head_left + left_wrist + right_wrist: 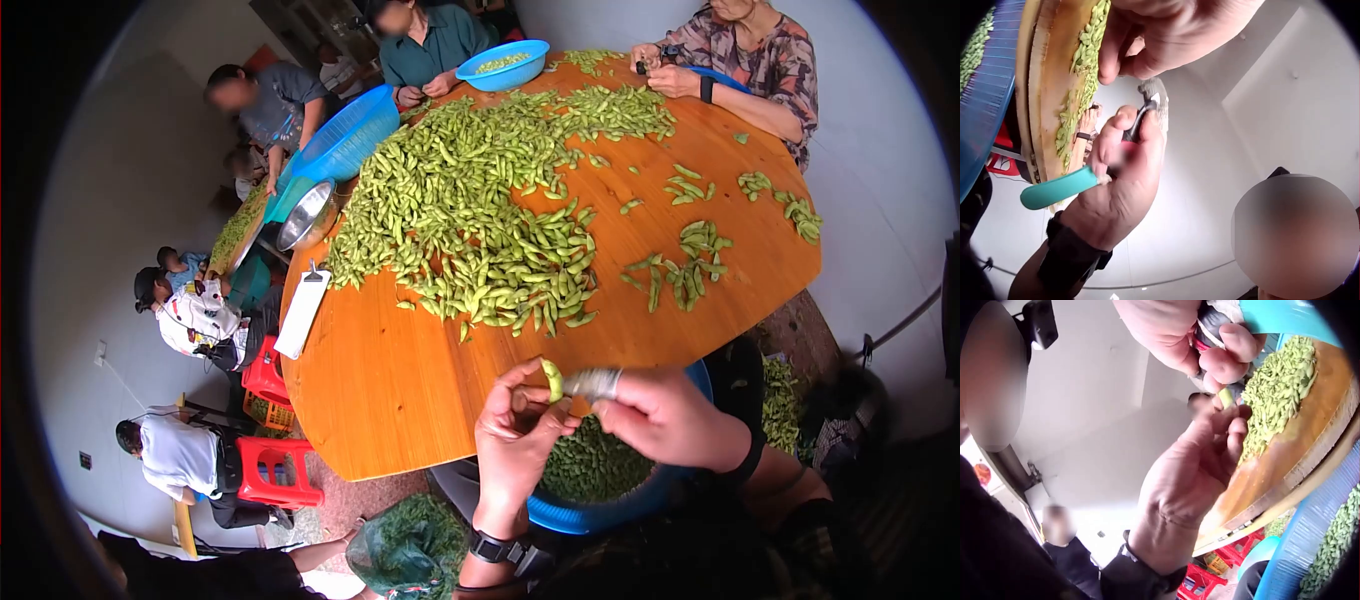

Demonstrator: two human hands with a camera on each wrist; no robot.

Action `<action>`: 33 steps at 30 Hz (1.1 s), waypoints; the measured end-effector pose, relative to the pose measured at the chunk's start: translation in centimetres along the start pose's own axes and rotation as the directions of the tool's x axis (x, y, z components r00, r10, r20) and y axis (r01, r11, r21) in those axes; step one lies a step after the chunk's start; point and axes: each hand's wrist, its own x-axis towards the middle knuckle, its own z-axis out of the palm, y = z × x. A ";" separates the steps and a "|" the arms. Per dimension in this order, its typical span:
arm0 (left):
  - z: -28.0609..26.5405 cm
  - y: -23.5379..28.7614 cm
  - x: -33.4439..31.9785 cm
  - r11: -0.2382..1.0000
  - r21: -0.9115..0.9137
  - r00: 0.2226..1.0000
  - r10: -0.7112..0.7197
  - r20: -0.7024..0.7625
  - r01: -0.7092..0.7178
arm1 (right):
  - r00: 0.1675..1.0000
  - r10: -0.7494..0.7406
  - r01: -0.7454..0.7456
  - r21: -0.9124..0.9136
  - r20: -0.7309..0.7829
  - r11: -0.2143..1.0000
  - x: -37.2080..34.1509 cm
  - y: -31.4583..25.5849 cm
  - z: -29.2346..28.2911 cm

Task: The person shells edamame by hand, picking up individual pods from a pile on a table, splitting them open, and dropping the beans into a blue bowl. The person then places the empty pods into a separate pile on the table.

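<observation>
Left grip (513,445) pinching pod (553,380), long axis standing near upright; right grip (670,415) clasping teal-handled tool (1060,189) just right of pod.

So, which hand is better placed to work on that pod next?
Probably the right hand: it grips a teal-handled tool close to the green pod, which the left hand pinches.

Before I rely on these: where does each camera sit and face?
Head: on the head, facing forward and down over the brown wooden table; left hand, right hand visible.
Left wrist: worn there, facing past its hand toward the right hand's teal-handled tool.
Right wrist: worn there, facing past its hand toward the left hand's green pod.
Wrist views share both hands and table.
</observation>
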 end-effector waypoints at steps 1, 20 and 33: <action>0.1 0.1 -0.1 0.998 0.070 0.999 -0.002 0.044 -0.001 | 0.997 -0.081 0.081 0.041 0.010 0.996 -0.1 1.0 0.9; 1.8 -2.1 -0.8 0.580 0.740 0.932 0.314 0.181 -0.340 | 0.892 0.436 -0.452 0.269 0.123 0.850 -1.1 2.3 -0.2; 2.8 -3.2 -0.1 0.607 0.741 0.938 0.336 0.089 -0.288 | 0.884 0.456 -0.460 0.354 0.100 0.814 -1.3 2.7 -0.2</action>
